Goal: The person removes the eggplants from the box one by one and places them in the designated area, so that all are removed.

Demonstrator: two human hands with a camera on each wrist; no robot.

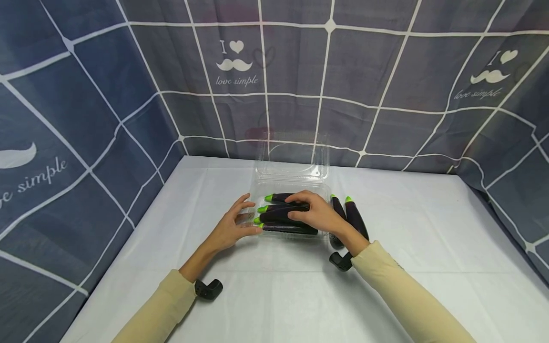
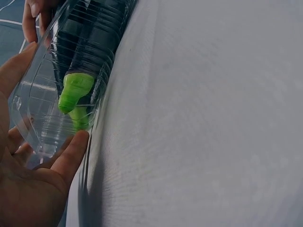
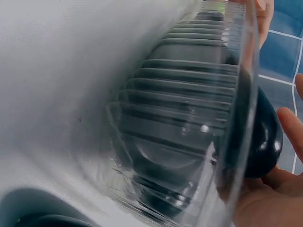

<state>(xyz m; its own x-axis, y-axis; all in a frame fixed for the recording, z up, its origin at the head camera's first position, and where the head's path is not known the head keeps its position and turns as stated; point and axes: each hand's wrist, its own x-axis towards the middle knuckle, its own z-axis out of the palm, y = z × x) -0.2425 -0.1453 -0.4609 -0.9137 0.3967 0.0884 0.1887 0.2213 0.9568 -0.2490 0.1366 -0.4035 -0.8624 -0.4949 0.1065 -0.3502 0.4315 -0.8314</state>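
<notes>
A hinged clear plastic container (image 1: 291,186) holds several dark purple eggplants with green caps, side by side. My right hand (image 1: 319,214) reaches over its right part and grips an eggplant (image 1: 278,216) between thumb and fingers. In the right wrist view, the blunt end of that eggplant (image 3: 266,142) shows above the container's rim. At the container's left end is my left hand (image 1: 229,228), its fingers spread and fairly straight. The left thumb (image 2: 71,153) touches the container's side near the green caps in the left wrist view.
Two more eggplants (image 1: 355,219) lie on the white tabletop (image 1: 274,295), just right of the container and partly behind my right wrist. The clear lid (image 1: 291,166) stands raised at the back, near a grey-blue checked cloth wall (image 1: 296,62).
</notes>
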